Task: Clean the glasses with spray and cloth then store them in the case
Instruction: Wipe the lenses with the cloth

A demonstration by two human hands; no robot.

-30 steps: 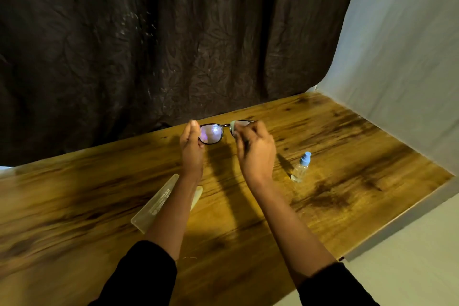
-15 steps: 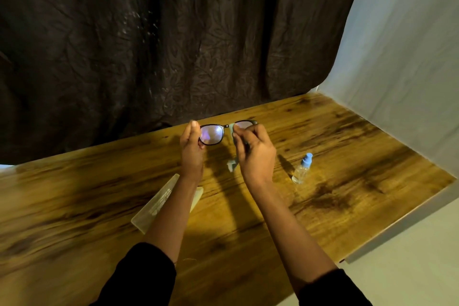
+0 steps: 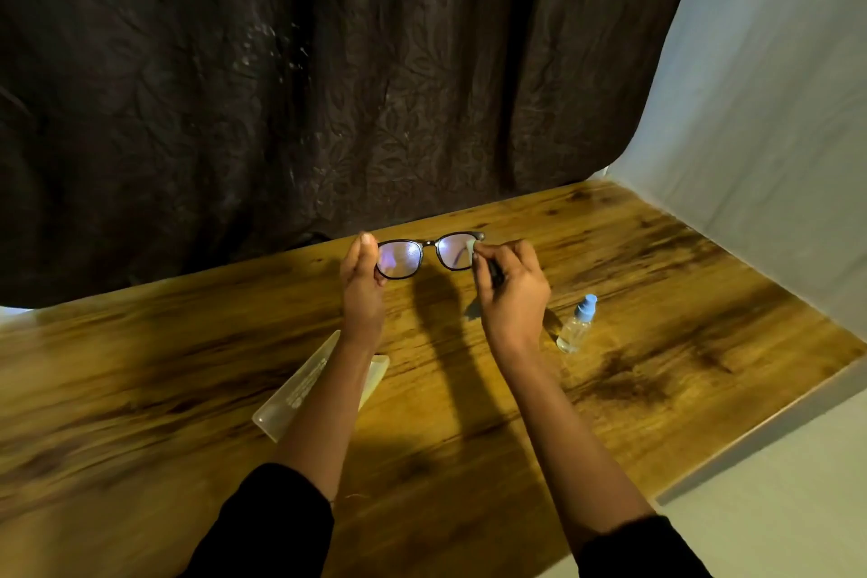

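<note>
Black-framed glasses (image 3: 424, 254) are held up above the wooden table (image 3: 187, 366), lenses facing me with a purple glare. My left hand (image 3: 362, 291) grips their left end. My right hand (image 3: 511, 291) pinches a small pale cloth (image 3: 470, 249) against the right lens; a bit of cloth hangs below the hand. A clear spray bottle (image 3: 576, 324) with a blue cap stands on the table just right of my right hand. A translucent case (image 3: 305, 385) lies on the table under my left forearm, partly hidden by it.
A dark patterned curtain (image 3: 328, 85) hangs behind the table's far edge. A pale sheet (image 3: 760, 108) covers the wall on the right. The table's right edge (image 3: 750, 451) runs diagonally, with light floor beyond it.
My right hand with the cloth has slid from the inner side of the right lens to its outer edge. The left hand and glasses stay nearly still.
</note>
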